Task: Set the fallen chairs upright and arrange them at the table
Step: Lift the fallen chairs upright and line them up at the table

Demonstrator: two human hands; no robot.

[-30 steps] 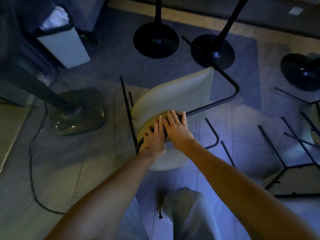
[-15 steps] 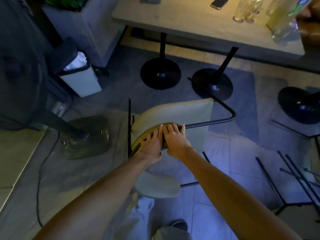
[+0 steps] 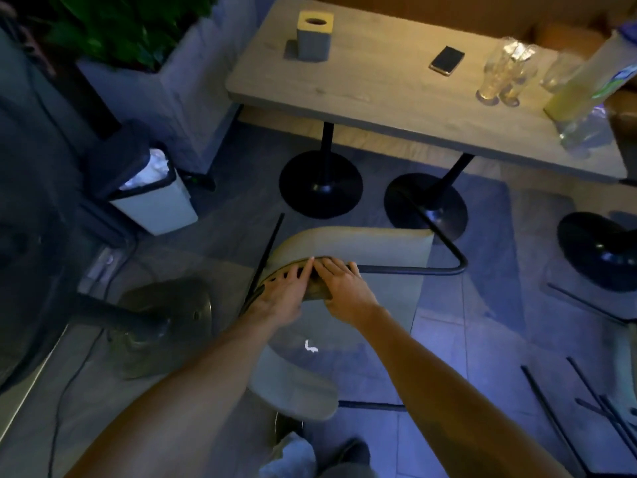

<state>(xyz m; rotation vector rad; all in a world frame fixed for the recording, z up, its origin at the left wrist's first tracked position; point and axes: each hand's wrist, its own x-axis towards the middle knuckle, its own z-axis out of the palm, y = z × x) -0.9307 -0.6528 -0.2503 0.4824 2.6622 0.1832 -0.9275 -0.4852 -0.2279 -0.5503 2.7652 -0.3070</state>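
A beige chair (image 3: 362, 244) with a thin black metal frame is tilted in front of me, partly lifted off the floor, its curved black leg bar (image 3: 448, 250) pointing right. My left hand (image 3: 281, 294) and my right hand (image 3: 344, 288) grip the chair's edge side by side. The light wooden table (image 3: 362, 91) stands beyond it on two black round pedestal bases (image 3: 320, 184). A second fallen chair (image 3: 593, 401) lies on the floor at the lower right, only its black legs showing clearly.
On the table stand a tissue box (image 3: 314, 36), a phone (image 3: 446, 60), several glasses (image 3: 506, 74) and a drink bottle (image 3: 586, 84). A white waste bin (image 3: 155, 201) and a fan base (image 3: 165, 322) with its cable sit on the left. Another black pedestal base (image 3: 599, 250) is at the right.
The chair has risen and tipped further up under both hands. My view has lifted, bringing the table top and the things on it into sight.
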